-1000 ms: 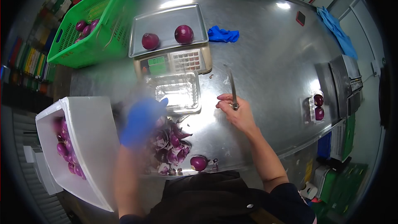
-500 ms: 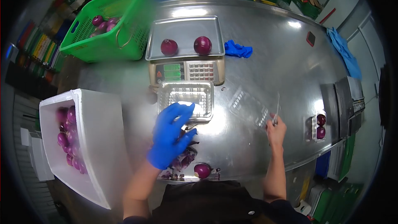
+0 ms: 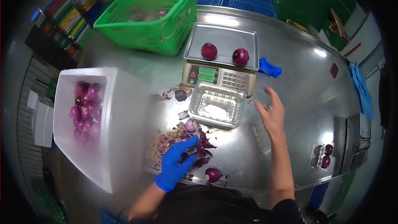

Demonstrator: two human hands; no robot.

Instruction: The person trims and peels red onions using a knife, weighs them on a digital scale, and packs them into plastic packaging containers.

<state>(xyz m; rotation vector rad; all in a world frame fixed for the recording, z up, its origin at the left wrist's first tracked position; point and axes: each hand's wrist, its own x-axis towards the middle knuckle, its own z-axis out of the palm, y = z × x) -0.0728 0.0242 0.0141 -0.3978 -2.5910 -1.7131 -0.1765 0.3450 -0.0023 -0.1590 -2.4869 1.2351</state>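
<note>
L hand (image 3: 177,164), blue-gloved, is over the onion skins (image 3: 165,144) nr table (image 3: 309,108) front edge; fingers apart, nothing visibly gripped; can't tell if tips touch skins. R hand (image 3: 272,117), bare, is raised w/ thumb & fingers spread wide, right of clear tray (image 3: 213,121). Tray sits right in front of scale (image 3: 235,79). 2 red onions (image 3: 209,51) on scale pan (image 3: 224,37), apart. Loose onion (image 3: 213,175) on table by front edge, just right of skins. Clear plastic pc (image 3: 261,137) flat on table, L of R wrist; outline faint. White box (image 3: 134,116) w/ onions far L.
</note>
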